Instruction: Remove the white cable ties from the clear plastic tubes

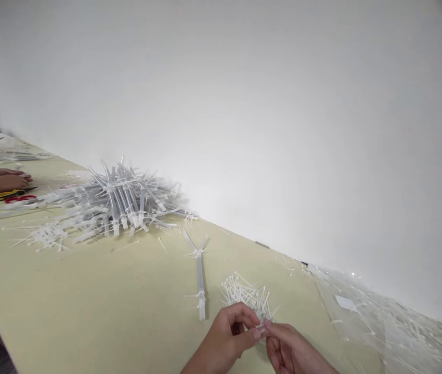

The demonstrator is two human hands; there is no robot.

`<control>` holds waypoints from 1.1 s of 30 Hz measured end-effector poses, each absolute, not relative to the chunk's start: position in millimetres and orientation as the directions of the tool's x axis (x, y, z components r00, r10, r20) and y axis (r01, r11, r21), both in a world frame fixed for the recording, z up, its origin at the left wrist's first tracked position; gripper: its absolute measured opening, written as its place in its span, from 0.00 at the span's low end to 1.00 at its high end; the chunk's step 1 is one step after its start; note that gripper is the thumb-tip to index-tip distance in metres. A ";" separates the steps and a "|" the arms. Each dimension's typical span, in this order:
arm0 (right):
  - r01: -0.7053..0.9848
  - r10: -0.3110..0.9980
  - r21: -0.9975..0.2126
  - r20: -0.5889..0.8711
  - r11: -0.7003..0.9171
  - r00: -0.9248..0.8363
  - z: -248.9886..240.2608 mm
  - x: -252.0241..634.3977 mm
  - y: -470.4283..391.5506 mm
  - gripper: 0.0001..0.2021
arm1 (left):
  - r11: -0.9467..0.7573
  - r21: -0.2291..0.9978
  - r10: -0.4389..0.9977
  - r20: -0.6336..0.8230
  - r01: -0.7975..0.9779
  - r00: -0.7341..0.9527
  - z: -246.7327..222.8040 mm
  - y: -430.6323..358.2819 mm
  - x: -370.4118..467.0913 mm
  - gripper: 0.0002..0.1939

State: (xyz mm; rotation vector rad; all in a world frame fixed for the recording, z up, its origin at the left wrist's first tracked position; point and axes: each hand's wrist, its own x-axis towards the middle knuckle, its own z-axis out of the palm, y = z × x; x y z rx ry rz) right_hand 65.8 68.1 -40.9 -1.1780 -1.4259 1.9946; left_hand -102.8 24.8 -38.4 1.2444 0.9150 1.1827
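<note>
My left hand (231,335) and my right hand (287,345) meet at the front of the table, their thumbs and fingertips pinched together. Something small and whitish shows between the fingertips, too small to name. Just behind them lies a heap of white cable ties (244,290). To the left of my hands, a clear tube assembly (200,275) with a forked upper end rests on the table, with thin ties around it at the fork and near its lower end.
A large pile of clear tube assemblies (123,200) stands at the left, beside loose cable ties (51,235). Yellow-handled cutters (2,195) and red-handled scissors (20,199) lie near other people's hands (8,180). Plastic bags (392,317) with ties lie right. A white wall (283,130) rises behind.
</note>
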 end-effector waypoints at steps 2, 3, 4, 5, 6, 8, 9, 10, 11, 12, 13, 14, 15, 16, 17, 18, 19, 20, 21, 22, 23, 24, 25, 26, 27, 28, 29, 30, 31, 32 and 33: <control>0.108 0.746 -0.913 -0.385 -0.393 -0.544 -41.7 65.3 67.4 0.20 | -0.066 0.987 0.977 0.094 -0.147 0.191 -39.0 25.2 -102.9 0.15; 0.116 0.747 -0.912 -0.390 -0.393 -0.539 -41.4 64.9 66.9 0.20 | -0.068 0.988 0.977 0.094 -0.142 0.192 -39.4 25.4 -103.0 0.15; 0.126 0.748 -0.911 -0.397 -0.394 -0.532 -40.9 64.4 66.4 0.19 | -0.070 0.988 0.976 0.096 -0.138 0.194 -39.8 25.5 -103.1 0.15; 0.133 0.747 -0.908 -0.403 -0.396 -0.528 -40.4 64.1 66.0 0.19 | -0.070 0.988 0.976 0.097 -0.138 0.197 -40.3 25.6 -103.1 0.15; 0.137 0.743 -0.907 -0.406 -0.397 -0.532 -40.0 64.0 65.8 0.20 | -0.073 0.987 0.975 0.101 -0.142 0.197 -40.6 25.6 -103.1 0.15; 0.141 0.731 -0.912 -0.395 -0.386 -0.557 -39.9 64.5 66.2 0.21 | -0.074 0.985 0.976 0.103 -0.155 0.192 -41.1 25.6 -102.9 0.16; 0.138 0.727 -0.918 -0.380 -0.372 -0.572 -40.4 64.9 66.7 0.22 | -0.071 0.985 0.976 0.102 -0.160 0.192 -41.3 25.6 -102.9 0.16; 0.136 0.725 -0.925 -0.363 -0.354 -0.585 -41.1 65.4 67.3 0.23 | -0.071 0.984 0.976 0.102 -0.161 0.193 -41.5 25.6 -102.9 0.16; 0.135 0.725 -0.931 -0.350 -0.339 -0.594 -42.0 65.8 68.0 0.23 | -0.073 0.985 0.976 0.104 -0.158 0.192 -41.7 25.6 -102.9 0.16; 0.134 0.727 -0.935 -0.340 -0.327 -0.597 -42.9 66.1 68.7 0.23 | -0.078 0.985 0.976 0.107 -0.155 0.189 -41.9 25.5 -103.0 0.16; 0.134 0.730 -0.937 -0.337 -0.323 -0.595 -43.8 66.2 69.3 0.23 | -0.082 0.985 0.976 0.110 -0.150 0.186 -42.1 25.5 -103.2 0.16; 0.131 0.730 -0.936 -0.338 -0.327 -0.594 -44.7 66.1 69.7 0.23 | -0.083 0.986 0.977 0.110 -0.147 0.183 -42.2 25.4 -103.4 0.16; 0.125 0.728 -0.932 -0.345 -0.340 -0.592 -45.4 65.8 69.9 0.24 | -0.081 0.986 0.978 0.107 -0.146 0.180 -42.1 25.3 -103.5 0.15; 0.115 0.727 -0.927 -0.352 -0.356 -0.590 -46.0 65.5 70.0 0.24 | -0.076 0.986 0.979 0.102 -0.146 0.178 -42.0 25.1 -103.7 0.15; 0.102 0.726 -0.924 -0.355 -0.369 -0.589 -46.6 65.0 70.0 0.24 | -0.071 0.986 0.980 0.097 -0.148 0.176 -41.7 25.0 -103.8 0.15; 0.090 0.727 -0.924 -0.350 -0.372 -0.591 -47.1 64.6 69.8 0.25 | -0.069 0.986 0.980 0.096 -0.150 0.177 -41.3 24.8 -103.8 0.15; 0.086 0.728 -0.926 -0.344 -0.367 -0.594 -47.6 64.1 69.6 0.25 | -0.070 0.986 0.979 0.097 -0.153 0.179 -40.7 24.7 -103.8 0.15; 0.088 0.729 -0.931 -0.334 -0.354 -0.598 -48.0 63.8 69.5 0.25 | -0.072 0.985 0.979 0.100 -0.157 0.179 -40.0 24.6 -103.7 0.15; 0.097 0.731 -0.936 -0.325 -0.337 -0.600 -48.3 63.6 69.5 0.26 | -0.073 0.985 0.979 0.101 -0.157 0.178 -39.2 24.4 -103.5 0.15; 0.107 0.733 -0.941 -0.319 -0.321 -0.601 -48.4 63.5 69.5 0.26 | -0.071 0.985 0.979 0.099 -0.155 0.178 -38.3 24.3 -103.3 0.15; 0.116 0.730 -0.943 -0.317 -0.313 -0.606 -48.2 63.6 69.5 0.27 | -0.066 0.986 0.980 0.093 -0.151 0.178 -37.4 24.1 -103.1 0.15; 0.120 0.722 -0.941 -0.320 -0.315 -0.613 -47.7 63.9 69.5 0.27 | -0.058 0.987 0.981 0.084 -0.149 0.175 -36.5 23.9 -102.9 0.15; 0.117 0.713 -0.940 -0.321 -0.320 -0.623 -47.0 64.2 69.5 0.28 | -0.050 0.988 0.982 0.076 -0.148 0.171 -35.9 23.9 -102.7 0.15; 0.111 0.705 -0.941 -0.315 -0.320 -0.636 -46.2 64.6 69.5 0.28 | -0.043 0.988 0.983 0.069 -0.152 0.170 -35.5 23.9 -102.5 0.16; 0.106 0.697 -0.943 -0.307 -0.317 -0.647 -45.5 64.9 69.5 0.28 | -0.035 0.987 0.983 0.063 -0.157 0.172 -35.5 24.0 -102.5 0.16; 0.105 0.691 -0.945 -0.300 -0.311 -0.657 -45.0 65.1 69.5 0.28 | -0.030 0.986 0.983 0.060 -0.164 0.175 -36.0 24.2 -102.5 0.16; 0.106 0.689 -0.946 -0.297 -0.306 -0.661 -44.8 65.1 69.6 0.27 | -0.028 0.985 0.982 0.058 -0.169 0.178 -36.7 24.4 -102.6 0.16; 0.109 0.690 -0.947 -0.298 -0.304 -0.659 -45.0 65.0 69.8 0.25 | -0.028 0.985 0.982 0.059 -0.171 0.180 -37.7 24.8 -102.8 0.16; 0.115 0.693 -0.945 -0.304 -0.306 -0.654 -45.3 64.7 70.0 0.25 | -0.030 0.985 0.982 0.061 -0.170 0.180 -38.8 25.1 -103.1 0.16; 0.121 0.695 -0.942 -0.314 -0.313 -0.647 -45.7 64.2 70.3 0.24 | -0.034 0.985 0.982 0.064 -0.168 0.178 -39.9 25.4 -103.3 0.17; 0.121 0.699 -0.940 -0.320 -0.320 -0.640 -45.9 63.7 70.5 0.24 | -0.038 0.986 0.982 0.067 -0.165 0.177 -40.8 25.7 -103.6 0.17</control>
